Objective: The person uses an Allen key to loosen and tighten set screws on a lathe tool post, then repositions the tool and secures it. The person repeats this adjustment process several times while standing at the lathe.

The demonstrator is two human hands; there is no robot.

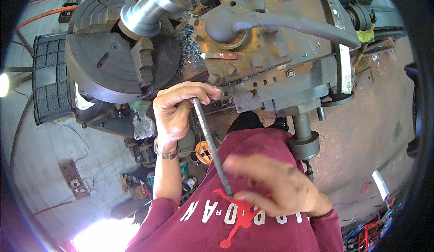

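Big lathe [280,48], round chuck [122,62] at its left end. Right hand [280,184] blurred, thumb and fingers apart, contact unclear; left hand [174,109] clamps the upper end of a metal rod [211,150], slanting from beside the lathe's near edge toward the right hand.

Open room between the hands [174,114] is crossed by the rod [211,147].

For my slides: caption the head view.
Left hand holding metal rod near lathe chuck; right hand blurred beside the rod.
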